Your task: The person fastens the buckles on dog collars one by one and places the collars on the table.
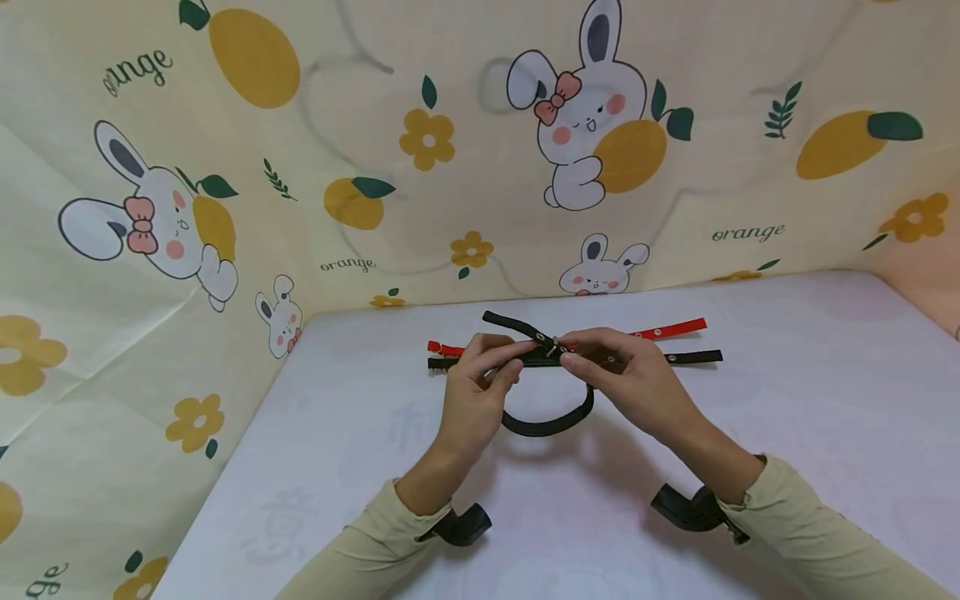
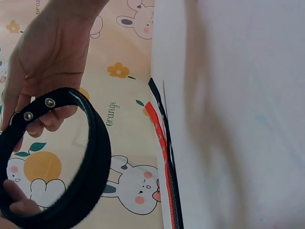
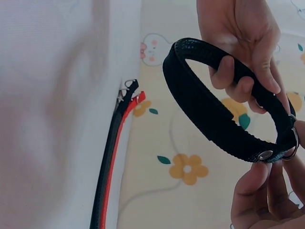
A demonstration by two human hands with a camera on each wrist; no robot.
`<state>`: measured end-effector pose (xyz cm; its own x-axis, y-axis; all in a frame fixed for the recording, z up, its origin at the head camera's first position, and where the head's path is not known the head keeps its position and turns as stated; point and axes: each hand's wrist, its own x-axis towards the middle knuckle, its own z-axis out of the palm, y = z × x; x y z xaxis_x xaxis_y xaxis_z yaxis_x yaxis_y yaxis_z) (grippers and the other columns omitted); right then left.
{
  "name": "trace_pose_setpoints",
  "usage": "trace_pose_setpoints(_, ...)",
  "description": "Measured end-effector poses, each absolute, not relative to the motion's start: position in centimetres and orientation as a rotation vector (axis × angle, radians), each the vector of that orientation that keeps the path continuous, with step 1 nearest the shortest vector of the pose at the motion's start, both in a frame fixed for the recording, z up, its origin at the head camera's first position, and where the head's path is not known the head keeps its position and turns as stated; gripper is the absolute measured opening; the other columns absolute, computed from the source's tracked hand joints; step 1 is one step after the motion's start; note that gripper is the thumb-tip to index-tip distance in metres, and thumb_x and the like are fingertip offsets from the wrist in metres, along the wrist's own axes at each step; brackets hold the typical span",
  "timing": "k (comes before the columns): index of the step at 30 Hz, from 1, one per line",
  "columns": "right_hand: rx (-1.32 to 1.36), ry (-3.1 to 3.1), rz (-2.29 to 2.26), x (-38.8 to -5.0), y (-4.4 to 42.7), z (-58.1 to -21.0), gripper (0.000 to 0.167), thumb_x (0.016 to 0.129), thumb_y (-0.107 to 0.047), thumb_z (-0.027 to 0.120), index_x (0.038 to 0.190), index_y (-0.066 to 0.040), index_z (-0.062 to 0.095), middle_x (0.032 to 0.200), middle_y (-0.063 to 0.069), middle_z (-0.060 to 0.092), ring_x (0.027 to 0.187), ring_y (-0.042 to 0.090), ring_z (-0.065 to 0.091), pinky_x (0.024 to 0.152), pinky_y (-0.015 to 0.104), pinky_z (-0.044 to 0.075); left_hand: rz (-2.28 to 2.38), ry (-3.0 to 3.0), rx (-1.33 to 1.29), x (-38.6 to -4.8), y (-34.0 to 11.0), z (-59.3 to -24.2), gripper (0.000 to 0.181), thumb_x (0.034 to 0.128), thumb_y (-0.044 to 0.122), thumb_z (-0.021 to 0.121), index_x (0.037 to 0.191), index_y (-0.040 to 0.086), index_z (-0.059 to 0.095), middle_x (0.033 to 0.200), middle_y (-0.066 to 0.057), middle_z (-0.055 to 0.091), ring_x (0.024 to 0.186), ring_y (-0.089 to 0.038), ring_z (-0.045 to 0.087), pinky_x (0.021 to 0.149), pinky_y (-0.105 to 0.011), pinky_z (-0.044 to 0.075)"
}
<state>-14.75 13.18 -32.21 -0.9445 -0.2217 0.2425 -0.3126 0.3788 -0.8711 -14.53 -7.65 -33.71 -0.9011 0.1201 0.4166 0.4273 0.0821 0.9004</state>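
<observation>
A black collar point(image 1: 547, 427) with metal eyelets and a buckle is bent into a loop, held above the table by both hands. My left hand point(image 1: 477, 387) pinches its left side near the buckle. My right hand point(image 1: 637, 379) grips the strap by the buckle point(image 1: 555, 347), where the free end sticks out up and left. In the right wrist view the strap's metal ring point(image 3: 293, 145) shows between the fingers. Behind the hands a red collar point(image 1: 667, 331) and a second black collar point(image 1: 693, 357) lie side by side on the table, partly hidden by the hands.
The white-covered table point(image 1: 337, 500) ends at the back against a cream cloth point(image 1: 480, 192) printed with rabbits, oranges and flowers. Black wrist cameras point(image 1: 467, 525) sit at both cuffs.
</observation>
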Motion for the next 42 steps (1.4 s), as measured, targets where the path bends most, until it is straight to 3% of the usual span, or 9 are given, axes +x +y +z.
trace_pose_setpoints(5, 0.48, -2.548, 1.611, -14.6, 13.2, -32.2, 0.028, 0.094, -0.035, 0.069, 0.119, -0.021, 0.071, 0.104, 0.002, 0.07, 0.087, 0.021, 0.065, 0.075, 0.025, 0.052, -1.893, -2.129, -0.55, -14.6, -7.6, -33.7, 0.024, 0.0948, 0.0, 0.061, 0.116, 0.002, 0.074, 0.113, -0.014, 0.058, 0.105, -0.014, 0.053, 0.084, -0.017, 0.048)
trace_pose_setpoints(8, 0.474, -2.549, 1.6, -14.5, 13.2, -32.2, 0.028, 0.095, -0.035, 0.068, 0.119, -0.021, 0.071, 0.104, 0.001, 0.07, 0.088, 0.021, 0.065, 0.076, 0.025, 0.052, -1.922, -2.11, -0.557, -14.5, -7.5, -33.6, 0.024, 0.0949, -0.001, 0.061, 0.116, 0.001, 0.073, 0.113, -0.015, 0.058, 0.106, -0.014, 0.054, 0.085, -0.017, 0.047)
trace_pose_setpoints(14, 0.452, -2.542, 1.614, -14.4, 13.2, -32.0, 0.025, 0.096, -0.035, 0.067, 0.117, -0.022, 0.071, 0.102, 0.002, 0.069, 0.089, 0.02, 0.064, 0.078, 0.024, 0.051, -2.164, -2.033, -0.437, -14.5, -7.5, -33.0, 0.026, 0.0952, 0.004, 0.064, 0.121, 0.0, 0.064, 0.109, -0.009, 0.06, 0.092, -0.011, 0.059, 0.08, -0.019, 0.048)
trace_pose_setpoints(18, 0.446, -2.539, 1.628, -14.4, 13.1, -32.0, 0.023, 0.096, -0.035, 0.067, 0.115, -0.023, 0.071, 0.1, 0.002, 0.068, 0.088, 0.019, 0.064, 0.077, 0.025, 0.05, -2.341, -1.97, -0.314, -14.6, -7.7, -32.5, 0.032, 0.0993, 0.016, 0.061, 0.13, 0.008, 0.055, 0.103, 0.0, 0.058, 0.081, -0.013, 0.057, 0.074, -0.022, 0.047)
trace_pose_setpoints(23, 0.471, -2.521, 1.66, -14.4, 13.1, -32.1, 0.021, 0.095, -0.032, 0.069, 0.114, -0.024, 0.071, 0.098, 0.002, 0.067, 0.084, 0.018, 0.064, 0.075, 0.026, 0.05, -2.429, -1.933, -0.269, -14.8, -8.1, -32.1, 0.033, 0.1036, 0.026, 0.053, 0.136, 0.019, 0.053, 0.098, 0.0, 0.058, 0.074, -0.016, 0.057, 0.069, -0.025, 0.046)
trace_pose_setpoints(29, 0.492, -2.513, 1.661, -14.4, 13.1, -32.1, 0.021, 0.095, -0.029, 0.068, 0.114, -0.022, 0.071, 0.099, 0.002, 0.066, 0.082, 0.018, 0.063, 0.073, 0.026, 0.049, -2.485, -1.927, -0.236, -14.9, -8.4, -32.0, 0.02, 0.1057, 0.023, 0.048, 0.124, 0.021, 0.055, 0.099, 0.0, 0.058, 0.08, -0.018, 0.059, 0.069, -0.027, 0.046)
trace_pose_setpoints(42, 0.549, -2.554, 1.635, -14.9, 13.2, -32.2, 0.028, 0.096, -0.031, 0.066, 0.122, -0.02, 0.066, 0.103, 0.004, 0.066, 0.088, 0.018, 0.065, 0.078, 0.023, 0.053, -2.578, -1.717, -0.172, -15.1, -8.4, -32.0, 0.01, 0.1029, 0.013, 0.049, 0.105, 0.014, 0.059, 0.092, -0.001, 0.064, 0.08, -0.015, 0.058, 0.072, -0.026, 0.046)
